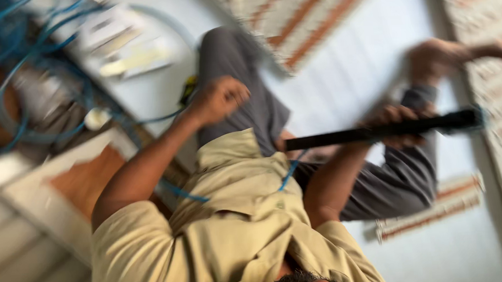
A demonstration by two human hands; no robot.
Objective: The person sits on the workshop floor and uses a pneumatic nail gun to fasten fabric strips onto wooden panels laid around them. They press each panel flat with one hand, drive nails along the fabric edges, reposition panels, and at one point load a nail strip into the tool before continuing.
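The pale floor (367, 66) spreads out beyond both hands. A striped rug (302, 18) lies on it, past the fingers of the left hand (217, 100). A tangle of blue cable (36, 83) sits well out to the left of that hand, with papers (120, 45) just behind it. A bare foot (447, 56) rests on the floor just beyond the right hand (396, 125).

The rod (376, 131) is black, long and thin. Its long axis runs side to side across the lap, almost level. One end points in toward the belly. The other reaches out past the right fingers to the right and sits slightly higher.

The right fingers are wrapped tight around the rod, past its middle toward the outer end. The left fingers are curled into a fist above the knee, well clear of the rod. Blur hides whether the fist holds anything.
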